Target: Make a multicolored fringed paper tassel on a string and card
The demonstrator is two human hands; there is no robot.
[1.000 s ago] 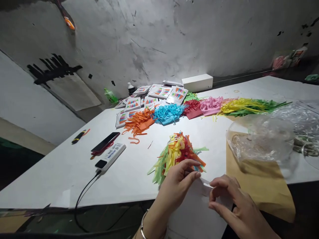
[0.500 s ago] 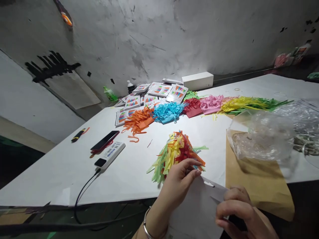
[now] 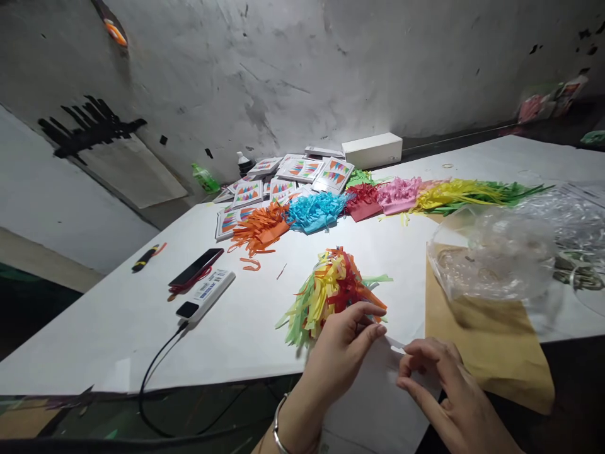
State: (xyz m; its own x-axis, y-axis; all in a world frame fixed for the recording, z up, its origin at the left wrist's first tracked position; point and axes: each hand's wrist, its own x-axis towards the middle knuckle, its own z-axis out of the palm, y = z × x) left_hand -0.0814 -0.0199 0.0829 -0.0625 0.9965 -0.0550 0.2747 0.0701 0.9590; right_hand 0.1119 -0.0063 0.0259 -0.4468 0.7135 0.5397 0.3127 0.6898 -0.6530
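My left hand [image 3: 343, 343] pinches the mixed fringe bundle [image 3: 331, 290] against the clear bag [image 3: 382, 391], lower centre of frame. My right hand [image 3: 437, 384] is closed on the bag's top flap. Risks as I judge them: loose strips could snag the bag mouth and crumple; thin film may slip or tear if I tug.

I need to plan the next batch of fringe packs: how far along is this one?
Done: a mixed-colour fringe bundle is gathered, and printed packs lie stacked at the back. In hand: the left hand holds the bundle at the mouth of a clear sleeve, which the right hand pinches open. Left: the bundle is not inside yet, and sorted fringe piles remain loose on the table.
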